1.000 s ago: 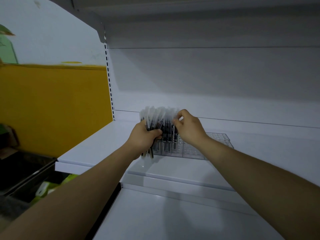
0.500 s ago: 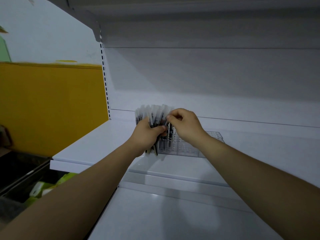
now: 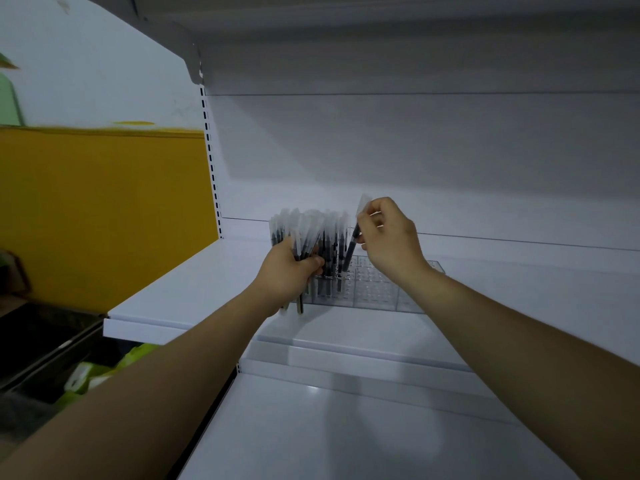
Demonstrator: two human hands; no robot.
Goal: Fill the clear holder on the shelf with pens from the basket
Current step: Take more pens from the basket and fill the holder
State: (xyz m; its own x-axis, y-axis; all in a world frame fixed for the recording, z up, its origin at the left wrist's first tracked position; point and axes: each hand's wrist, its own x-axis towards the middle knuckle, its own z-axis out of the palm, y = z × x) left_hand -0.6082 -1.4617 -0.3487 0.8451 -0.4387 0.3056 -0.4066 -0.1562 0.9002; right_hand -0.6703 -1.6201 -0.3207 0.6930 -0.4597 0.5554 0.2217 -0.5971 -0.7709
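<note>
Hands first: the right hand (image 3: 389,242) pinches a single pen (image 3: 352,245), tilted, its lower end at the top of the clear holder (image 3: 375,291), just beside the standing pens (image 3: 332,261) filling its left end. The left hand (image 3: 287,273) grips a bundle of pens (image 3: 301,233) upright beside that end. The holder sits on the shelf (image 3: 180,289), toward its back edge.

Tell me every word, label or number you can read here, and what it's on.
None can be read.
The pens gripped in the left hand and the single pen pinched by the right hand: any print is too blurred.
The clear holder and white shelf show no lettering.
The green packs below are too blurred.
</note>
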